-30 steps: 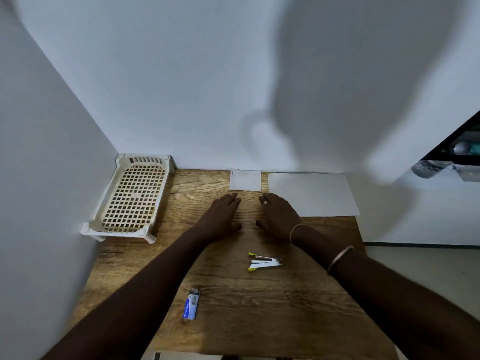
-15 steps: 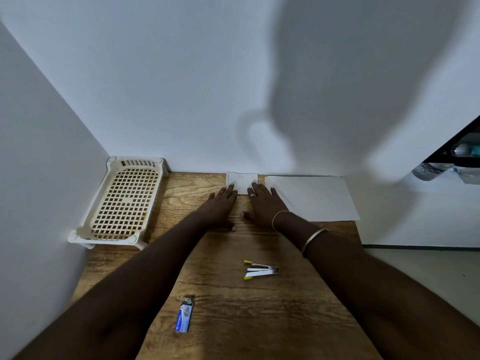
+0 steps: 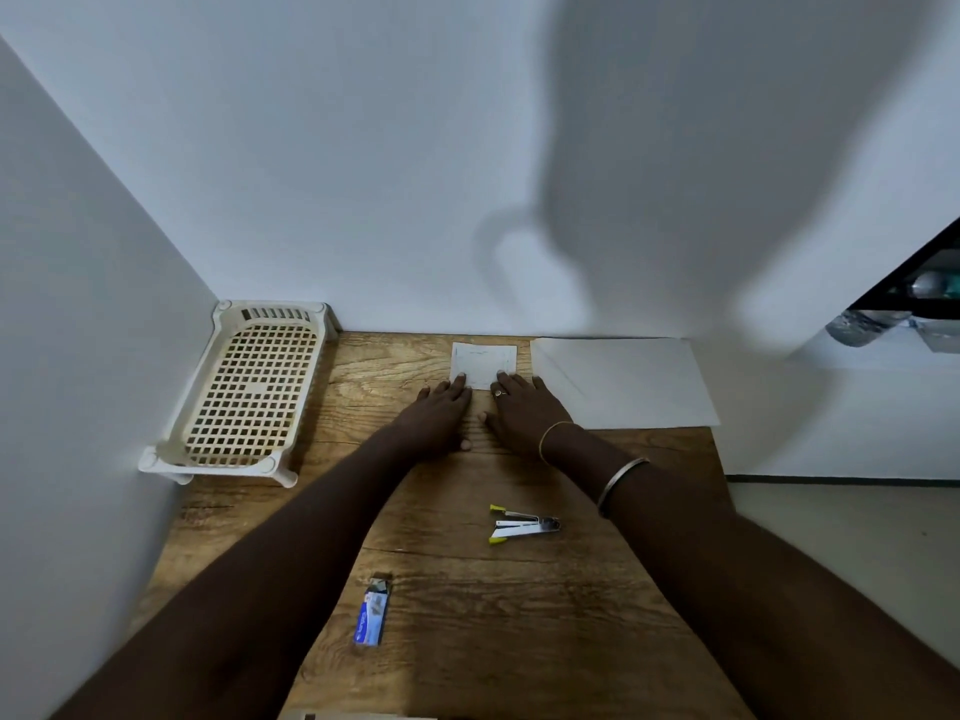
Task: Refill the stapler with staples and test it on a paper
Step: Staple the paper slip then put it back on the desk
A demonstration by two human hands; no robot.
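Observation:
A small silver stapler (image 3: 523, 524) with yellow tips lies open on the wooden table (image 3: 509, 626), nearer to me than both hands. A blue staple box (image 3: 373, 612) lies at the front left of it. A small white paper (image 3: 483, 360) rests by the back wall. My left hand (image 3: 435, 414) and my right hand (image 3: 521, 411) lie flat side by side, fingers spread, with fingertips on the small paper's near edge. Neither hand holds anything.
A cream plastic lattice tray (image 3: 249, 391) stands in the back left corner against the walls. A larger white sheet (image 3: 631, 381) lies at the back right. The table's right edge drops off to the floor.
Both hands have slid forward toward the wall, from the middle of the table onto the near edge of the small paper. The stapler and staple box have not moved.

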